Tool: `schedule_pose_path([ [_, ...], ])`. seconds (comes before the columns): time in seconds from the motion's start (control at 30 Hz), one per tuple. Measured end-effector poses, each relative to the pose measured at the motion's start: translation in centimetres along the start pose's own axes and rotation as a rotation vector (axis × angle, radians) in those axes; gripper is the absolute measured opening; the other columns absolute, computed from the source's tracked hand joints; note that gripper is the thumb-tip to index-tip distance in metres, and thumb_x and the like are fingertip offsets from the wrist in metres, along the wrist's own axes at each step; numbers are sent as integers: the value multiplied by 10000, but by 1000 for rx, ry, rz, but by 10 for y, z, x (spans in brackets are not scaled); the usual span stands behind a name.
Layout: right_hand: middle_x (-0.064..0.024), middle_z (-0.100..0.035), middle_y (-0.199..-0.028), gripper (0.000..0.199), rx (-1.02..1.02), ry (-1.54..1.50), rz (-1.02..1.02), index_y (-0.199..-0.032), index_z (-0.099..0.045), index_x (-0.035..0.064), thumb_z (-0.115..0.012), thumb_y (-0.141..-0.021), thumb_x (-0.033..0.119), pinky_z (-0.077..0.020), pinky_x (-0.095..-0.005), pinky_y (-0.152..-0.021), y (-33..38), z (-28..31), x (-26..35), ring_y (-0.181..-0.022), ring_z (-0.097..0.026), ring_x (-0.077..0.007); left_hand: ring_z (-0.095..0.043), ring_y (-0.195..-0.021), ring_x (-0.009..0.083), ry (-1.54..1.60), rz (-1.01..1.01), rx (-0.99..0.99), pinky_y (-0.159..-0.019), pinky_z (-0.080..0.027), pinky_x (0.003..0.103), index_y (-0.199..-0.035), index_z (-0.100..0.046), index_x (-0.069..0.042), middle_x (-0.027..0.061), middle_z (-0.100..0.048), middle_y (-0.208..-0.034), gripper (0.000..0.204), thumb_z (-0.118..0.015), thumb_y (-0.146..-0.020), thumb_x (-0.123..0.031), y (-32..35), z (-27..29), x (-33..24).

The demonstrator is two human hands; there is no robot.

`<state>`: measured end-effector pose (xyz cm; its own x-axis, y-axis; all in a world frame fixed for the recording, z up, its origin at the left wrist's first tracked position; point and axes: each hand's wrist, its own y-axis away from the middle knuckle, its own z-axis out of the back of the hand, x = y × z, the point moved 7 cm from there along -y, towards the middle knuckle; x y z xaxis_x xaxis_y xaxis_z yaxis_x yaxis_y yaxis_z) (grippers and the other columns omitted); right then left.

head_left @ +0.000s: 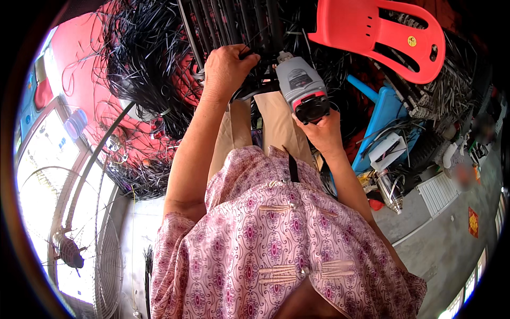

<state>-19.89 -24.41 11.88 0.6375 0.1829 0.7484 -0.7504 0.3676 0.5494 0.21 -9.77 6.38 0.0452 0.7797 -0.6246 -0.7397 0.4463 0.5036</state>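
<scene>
In front of me stands a black frame with slats, surrounded by loose black strips. My left hand is closed at the near end of the frame, thumb and fingers pinched on a thin black strip. To its right, my right hand grips a grey power tool with a red and black rear end. The tool's short metal nose points away from me toward the frame; whether it touches is hard to see. Its handle and most of my right fingers are hidden beneath the body.
A big tangle of black strips lies on the left. A red plastic chair is at the far right, with a blue plastic piece nearer me. A silver cylindrical tool lies right of my forearm. A wire-caged fan stands at left.
</scene>
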Motion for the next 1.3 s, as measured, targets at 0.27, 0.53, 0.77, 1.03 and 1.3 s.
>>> schedule_pose_path([
  [0.27,-130,-713,-829,262,-98,123,74,-936,-666,-7,-780,-737,118,-535,-324,-700,-1,2,7,-776,-710,-190,-646,-701,344,20,-14,3,-661,-500,419,-807,-705,-70,150,-650,-686,302,-700,-774,-370,-1,-5,0],
  [0.53,-206,-686,-890,424,-86,74,0,-1101,-610,45,-740,-722,184,-535,-403,-731,1,12,-4,-884,-670,-385,-631,-639,324,-38,-100,24,-613,-487,366,-789,-672,-6,158,-603,-622,375,-633,-876,-369,-5,-8,-14],
  [0.77,-2,-619,-712,224,-256,-271,-193,-841,-619,18,-804,-761,115,-440,-246,-525,40,53,-52,-575,-554,-71,-590,-647,103,417,155,-120,-618,-482,257,-871,-670,11,49,-644,-716,335,-570,-957,-296,3,11,4],
  [1.03,-40,-606,-731,384,-345,-319,-457,-1085,-555,17,-763,-800,167,-448,-305,-540,91,99,-131,-553,-547,-113,-420,-545,28,646,-53,-297,-464,-298,210,-917,-698,-39,-50,-508,-618,363,-528,-1007,-347,8,64,-15],
  [1.3,-49,-664,-794,520,-444,-452,-495,-1178,-548,-20,-790,-747,141,-423,-245,-492,108,91,-158,-520,-518,-79,-324,-517,59,751,-6,62,-493,-230,235,-955,-735,-2,-38,-440,-606,552,-387,-1024,-424,-2,38,-43],
])
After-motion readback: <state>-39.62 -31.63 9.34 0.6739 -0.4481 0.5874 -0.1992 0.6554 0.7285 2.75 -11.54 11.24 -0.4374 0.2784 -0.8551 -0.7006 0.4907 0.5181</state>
